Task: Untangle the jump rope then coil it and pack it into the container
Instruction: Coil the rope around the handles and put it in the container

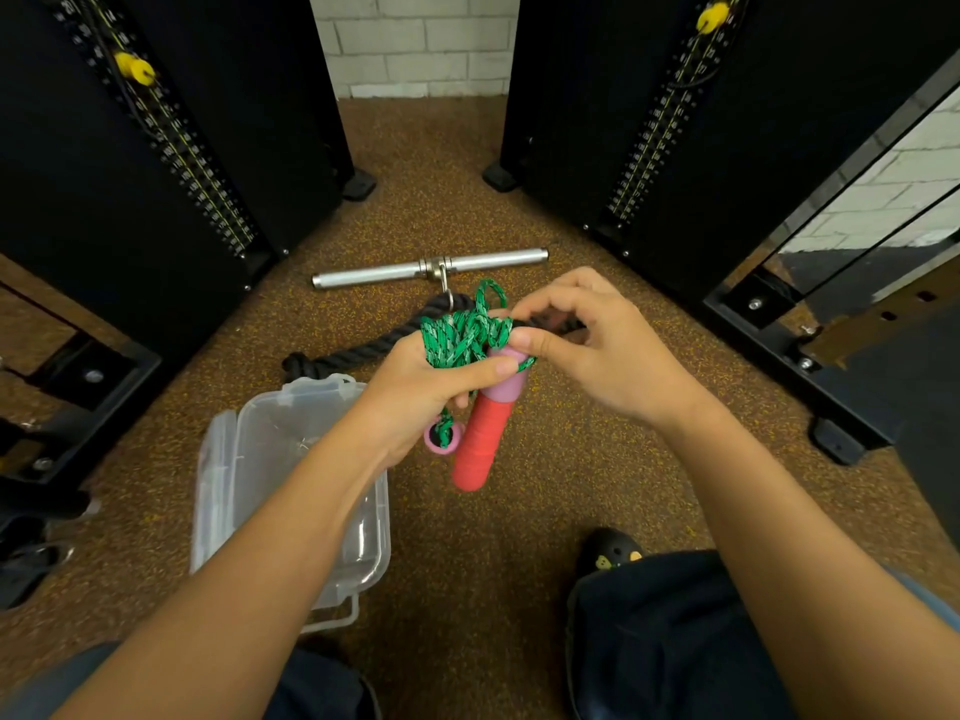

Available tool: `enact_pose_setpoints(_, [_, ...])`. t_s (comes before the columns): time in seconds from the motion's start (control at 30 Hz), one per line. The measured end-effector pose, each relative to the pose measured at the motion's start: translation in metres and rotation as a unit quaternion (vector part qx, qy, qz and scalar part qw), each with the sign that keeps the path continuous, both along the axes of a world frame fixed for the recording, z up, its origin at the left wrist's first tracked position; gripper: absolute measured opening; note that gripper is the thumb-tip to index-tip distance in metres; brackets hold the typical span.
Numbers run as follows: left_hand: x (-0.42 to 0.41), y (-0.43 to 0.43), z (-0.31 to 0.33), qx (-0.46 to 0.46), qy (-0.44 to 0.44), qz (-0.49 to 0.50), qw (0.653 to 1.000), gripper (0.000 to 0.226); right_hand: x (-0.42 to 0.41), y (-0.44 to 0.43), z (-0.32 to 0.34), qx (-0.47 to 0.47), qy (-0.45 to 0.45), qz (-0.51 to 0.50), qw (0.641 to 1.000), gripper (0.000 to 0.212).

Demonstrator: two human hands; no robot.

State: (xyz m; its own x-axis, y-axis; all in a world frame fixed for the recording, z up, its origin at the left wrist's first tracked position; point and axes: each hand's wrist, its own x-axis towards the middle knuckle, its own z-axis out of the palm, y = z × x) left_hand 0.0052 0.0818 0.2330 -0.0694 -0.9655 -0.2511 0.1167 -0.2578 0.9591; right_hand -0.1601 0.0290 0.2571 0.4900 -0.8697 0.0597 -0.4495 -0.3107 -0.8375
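L hand clenched on bunched green braided jump rope w/ red-pink handle, R hand pinching rope at 3 o'clock; clear plastic container open at 7 o'clock.

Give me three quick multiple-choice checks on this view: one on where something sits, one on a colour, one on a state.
1. Where is the clear plastic container?
A. on the speckled floor, under the left forearm
B. on top of the silver metal bar
C. in the right hand

2. What colour is the braided jump rope cord?
A. yellow
B. green
C. white

3. What state is the container in?
A. lidded shut
B. open, no rope in it
C. open, full of rope

Answers:
1 A: it rests on the floor, nearer than the bar.
2 B: green cord is bunched in the left hand, beside the red handle.
3 B: the cord is between the left hand and the right hand.
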Motion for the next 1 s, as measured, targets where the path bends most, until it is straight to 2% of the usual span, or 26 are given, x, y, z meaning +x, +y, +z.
enact_pose_setpoints(0.1, [-0.001, 0.000, -0.001, 0.018, 0.015, 0.029, 0.999, 0.024, 0.002, 0.000, -0.001, 0.007, -0.004, -0.012, 1.000, 0.016])
enact_pose_setpoints(0.3, [0.004, 0.000, 0.004, -0.036, -0.084, 0.018, 0.996, 0.011, 0.004, 0.004, -0.001, 0.011, -0.015, -0.021, 1.000, 0.016])
enact_pose_setpoints(0.4, [0.002, 0.001, 0.008, -0.054, -0.101, 0.011, 0.993, 0.008, 0.005, 0.004, -0.001, 0.020, -0.027, -0.020, 0.999, 0.012])
enact_pose_setpoints(0.47, [0.001, 0.003, 0.010, -0.065, -0.101, 0.011, 0.993, 0.015, 0.006, 0.005, 0.000, 0.041, -0.035, -0.011, 0.998, 0.007])
enact_pose_setpoints(0.6, [0.000, 0.004, 0.004, -0.035, -0.071, 0.032, 0.996, 0.021, 0.009, 0.007, 0.002, 0.070, -0.059, 0.005, 0.996, 0.014])
enact_pose_setpoints(0.67, [-0.002, 0.003, 0.000, 0.001, 0.007, 0.031, 0.999, 0.015, 0.009, 0.006, 0.005, 0.067, -0.065, -0.004, 0.996, 0.015])
enact_pose_setpoints(0.73, [-0.005, 0.003, -0.003, -0.001, 0.062, 0.020, 0.998, 0.011, 0.009, 0.005, 0.006, 0.064, -0.067, -0.012, 0.996, 0.013])
enact_pose_setpoints(0.87, [-0.004, 0.001, -0.002, -0.022, 0.046, 0.016, 0.999, 0.026, 0.012, 0.007, 0.001, 0.083, -0.092, -0.024, 0.992, 0.009])
enact_pose_setpoints(1.0, [0.000, 0.000, 0.003, -0.040, 0.031, 0.071, 0.996, 0.022, 0.010, 0.003, -0.002, 0.194, -0.174, 0.005, 0.965, 0.020])
